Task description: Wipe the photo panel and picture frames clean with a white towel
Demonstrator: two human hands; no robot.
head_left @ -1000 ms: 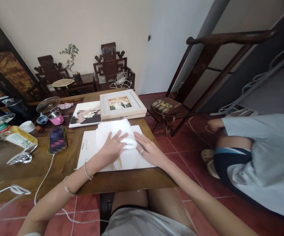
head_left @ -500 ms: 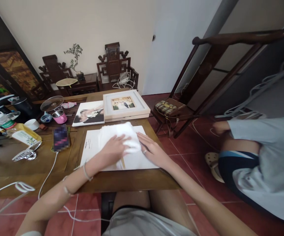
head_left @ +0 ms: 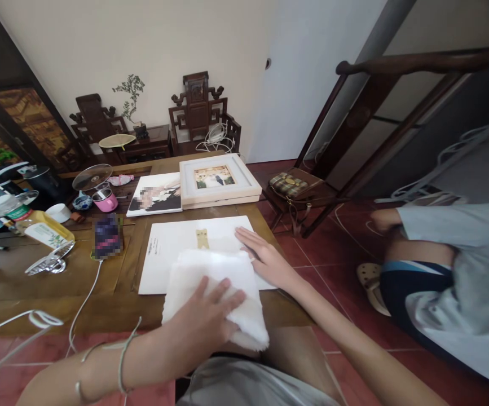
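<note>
A white folded cloth (head_left: 214, 270) overlaps the front part of a flat white board (head_left: 163, 231) and reaches past the table's front edge. My left hand (head_left: 210, 310) lies on top of this cloth, palm down with its fingers spread. Flat on the board's right side rests my right hand (head_left: 265, 256), fingers stretched out, next to the cloth's right edge. Small dark print shows at the board's left. A tan patch (head_left: 202, 238) is visible on the board just beyond the cloth.
Behind the board lie a framed photo (head_left: 221, 194) and a photo print (head_left: 155, 197). An oil bottle (head_left: 45, 225), metal clip (head_left: 52, 259), pink cup (head_left: 105, 200) and pixelated item (head_left: 108, 237) with a white cable stand left. At right are a chair (head_left: 333, 183) with a bag (head_left: 287, 184) and a seated person (head_left: 459, 282).
My left hand and the cloth have come towards me, from the board's middle to the front edge, uncovering the tan patch. My right hand stays in about the same place.
</note>
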